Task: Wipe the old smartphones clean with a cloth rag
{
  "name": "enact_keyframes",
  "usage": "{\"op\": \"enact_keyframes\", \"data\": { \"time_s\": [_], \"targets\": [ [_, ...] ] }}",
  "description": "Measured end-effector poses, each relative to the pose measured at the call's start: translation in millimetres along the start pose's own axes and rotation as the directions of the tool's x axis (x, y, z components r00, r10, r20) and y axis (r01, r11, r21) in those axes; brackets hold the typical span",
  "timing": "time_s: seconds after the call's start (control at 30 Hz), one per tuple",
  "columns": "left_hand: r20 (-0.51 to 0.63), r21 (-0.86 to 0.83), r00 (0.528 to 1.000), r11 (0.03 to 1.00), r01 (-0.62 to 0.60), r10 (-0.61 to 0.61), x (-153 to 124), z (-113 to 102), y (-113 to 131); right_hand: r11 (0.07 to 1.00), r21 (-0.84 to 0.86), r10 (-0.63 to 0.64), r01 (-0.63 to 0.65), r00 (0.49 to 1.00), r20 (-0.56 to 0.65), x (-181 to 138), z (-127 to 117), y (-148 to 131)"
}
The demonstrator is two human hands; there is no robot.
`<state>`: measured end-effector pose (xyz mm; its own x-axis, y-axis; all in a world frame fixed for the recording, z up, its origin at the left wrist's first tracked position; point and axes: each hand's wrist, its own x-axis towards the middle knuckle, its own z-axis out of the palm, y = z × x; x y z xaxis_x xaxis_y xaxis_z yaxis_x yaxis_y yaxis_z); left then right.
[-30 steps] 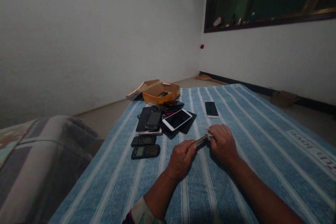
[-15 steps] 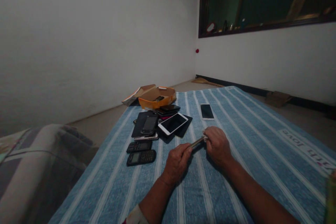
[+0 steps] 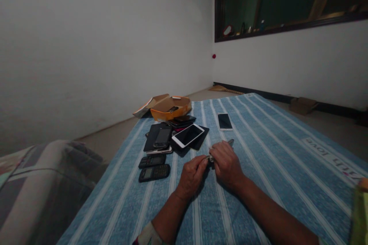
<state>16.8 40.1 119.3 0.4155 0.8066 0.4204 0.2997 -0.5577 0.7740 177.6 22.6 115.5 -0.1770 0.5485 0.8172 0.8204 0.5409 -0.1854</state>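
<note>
My left hand (image 3: 191, 178) is closed on the near-left end of a thin, flat mobile phone (image 3: 230, 142), seen almost edge-on. Only the far end of the phone shows clearly beyond my knuckles. My right hand (image 3: 227, 164) wraps around its middle with a small whitish cloth (image 3: 211, 158) bunched under the fingers, close to my left fingertips. Beyond the hands lies a white smartphone (image 3: 188, 135), face up on a pile of dark phones. Another white smartphone (image 3: 224, 121) rests alone on the blue striped cover (image 3: 258, 149).
Two black keypad phones (image 3: 154, 172) lie left of my hands, below a black phone (image 3: 163, 137) on the pile. An open orange cardboard box (image 3: 169, 115) stands behind, a small phone inside. Grey fabric (image 3: 51, 183) drapes at left; something yellow-green (image 3: 359, 214) sits at the right edge.
My right hand has slid left and nearer along the phone with the cloth, close to my left hand. The phone's far end now sticks out past it. My left hand has barely moved.
</note>
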Motion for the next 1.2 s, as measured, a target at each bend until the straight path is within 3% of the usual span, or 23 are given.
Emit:
{"op": "enact_keyframes", "data": {
  "time_s": [0.83,1.0,1.2],
  "targets": [
    [0.0,-0.005,1.0,1.0,0.007,-0.007,0,2,-5,0.999,0.028,-0.035,0.035,0.999,0.001,0,3,-7],
    [0.013,-0.021,1.0,0.999,0.025,-0.025,-1,1,0,0.998,0.017,-0.053,0.053,0.998,0.032,-2,1,0],
    [0.03,0.01,0.998,0.999,0.048,-0.048,-2,3,1,0.996,-0.08,0.047,-0.045,0.999,0.018,-11,-2,25]
  ]
}}
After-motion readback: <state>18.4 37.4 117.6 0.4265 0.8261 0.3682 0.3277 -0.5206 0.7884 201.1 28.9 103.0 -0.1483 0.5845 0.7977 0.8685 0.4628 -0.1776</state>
